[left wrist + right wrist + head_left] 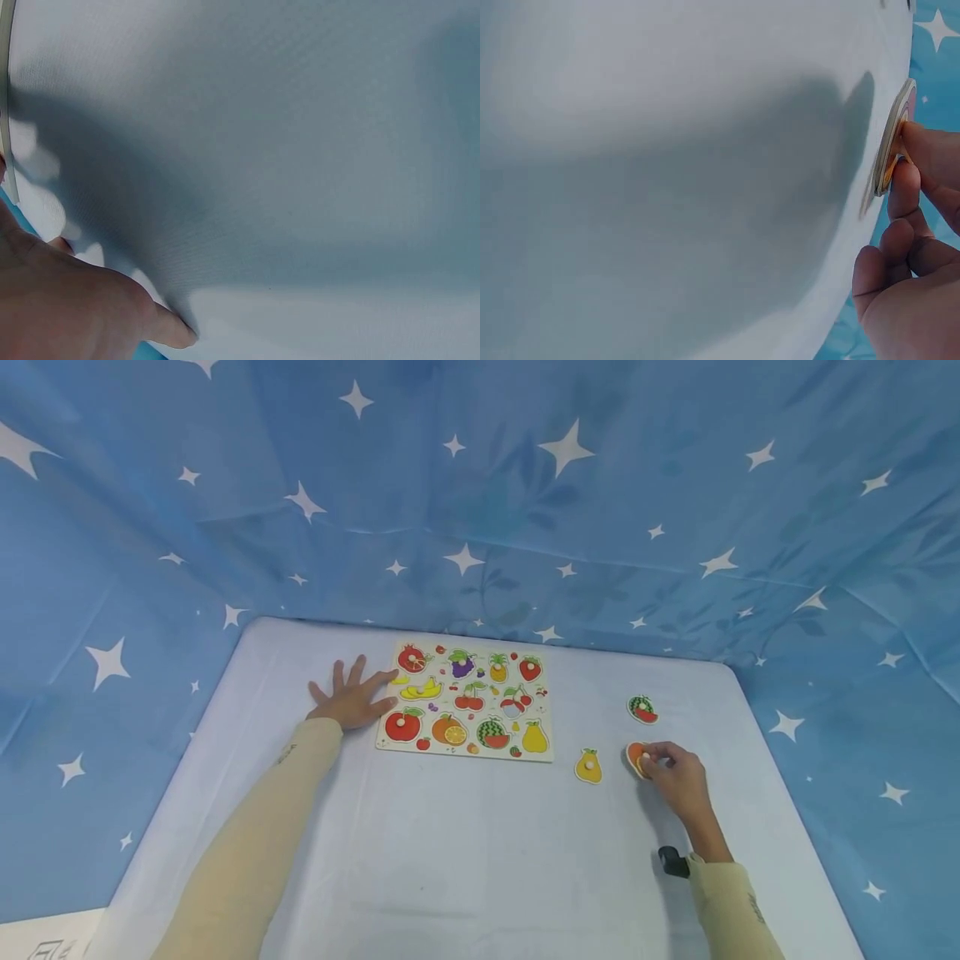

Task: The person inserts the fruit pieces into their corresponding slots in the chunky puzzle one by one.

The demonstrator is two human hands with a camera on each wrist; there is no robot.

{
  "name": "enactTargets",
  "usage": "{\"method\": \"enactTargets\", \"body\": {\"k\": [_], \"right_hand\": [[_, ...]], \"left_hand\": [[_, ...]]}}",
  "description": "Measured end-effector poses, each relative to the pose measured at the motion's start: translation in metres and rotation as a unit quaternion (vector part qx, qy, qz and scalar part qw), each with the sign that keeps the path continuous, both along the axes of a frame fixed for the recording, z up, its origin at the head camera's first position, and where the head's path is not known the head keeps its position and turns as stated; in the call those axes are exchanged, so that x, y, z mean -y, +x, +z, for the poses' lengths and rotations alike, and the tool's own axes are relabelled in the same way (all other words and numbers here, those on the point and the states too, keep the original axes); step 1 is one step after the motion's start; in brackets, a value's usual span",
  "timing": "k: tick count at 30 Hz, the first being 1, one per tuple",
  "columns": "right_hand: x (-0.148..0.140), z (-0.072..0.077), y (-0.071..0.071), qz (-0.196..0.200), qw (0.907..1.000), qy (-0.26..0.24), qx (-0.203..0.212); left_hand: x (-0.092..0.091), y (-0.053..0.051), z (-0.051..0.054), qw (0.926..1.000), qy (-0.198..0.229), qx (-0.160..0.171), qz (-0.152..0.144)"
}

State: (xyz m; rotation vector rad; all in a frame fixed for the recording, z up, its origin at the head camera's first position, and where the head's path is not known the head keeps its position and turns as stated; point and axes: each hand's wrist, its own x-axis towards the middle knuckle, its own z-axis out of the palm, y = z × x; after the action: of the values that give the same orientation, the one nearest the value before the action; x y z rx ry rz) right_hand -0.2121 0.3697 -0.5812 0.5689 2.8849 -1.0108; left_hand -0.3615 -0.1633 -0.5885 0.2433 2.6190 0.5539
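Observation:
My right hand [681,783] pinches an orange-fruit puzzle piece [635,758] between thumb and fingertip. In the right wrist view the piece [894,142] is seen edge-on, tilted, close above the white surface. My left hand [351,702] lies with fingers spread at the left edge of the fruit puzzle board [465,750], two fingertips touching it. Only part of that hand [75,307] shows in the left wrist view. Between the board and my right hand lies a pear piece [588,768]. A watermelon piece [642,709] rests beyond the orange piece.
The white-covered table [465,860] carries the board near its far edge. A blue curtain with white stars [480,485] rises behind and at both sides. At the lower left corner is a pale printed panel [48,937].

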Motion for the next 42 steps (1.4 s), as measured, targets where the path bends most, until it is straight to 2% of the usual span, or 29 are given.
{"method": "enactTargets", "body": {"k": [7, 12, 16, 22, 30, 35, 42], "right_hand": [[0.014, 0.008, -0.014, 0.041, 0.9990, -0.006, -0.020], [0.024, 0.012, -0.024, 0.055, 0.9981, -0.005, -0.027], [0.031, 0.013, -0.028, 0.067, 0.9972, -0.002, -0.034], [0.049, 0.013, -0.041, 0.112, 0.9922, -0.016, -0.052], [0.090, 0.013, -0.063, 0.136, 0.9899, -0.032, -0.022], [0.116, 0.009, -0.074, 0.169, 0.9834, -0.044, -0.049], [0.148, 0.007, -0.085, 0.213, 0.9724, -0.055, -0.079]], "left_hand": [[0.001, 0.000, -0.001, 1.0000, 0.002, 0.003, -0.001], [0.001, -0.001, -0.004, 1.0000, 0.007, 0.000, 0.000], [-0.004, 0.002, 0.000, 0.9999, 0.016, -0.004, -0.004], [-0.005, 0.003, 0.002, 0.9999, 0.014, -0.005, -0.002], [0.002, -0.004, -0.008, 0.9999, 0.014, 0.001, 0.002], [0.005, -0.004, -0.011, 1.0000, 0.008, 0.002, 0.005], [0.001, 0.000, -0.003, 0.9998, 0.016, -0.002, 0.008]]}}
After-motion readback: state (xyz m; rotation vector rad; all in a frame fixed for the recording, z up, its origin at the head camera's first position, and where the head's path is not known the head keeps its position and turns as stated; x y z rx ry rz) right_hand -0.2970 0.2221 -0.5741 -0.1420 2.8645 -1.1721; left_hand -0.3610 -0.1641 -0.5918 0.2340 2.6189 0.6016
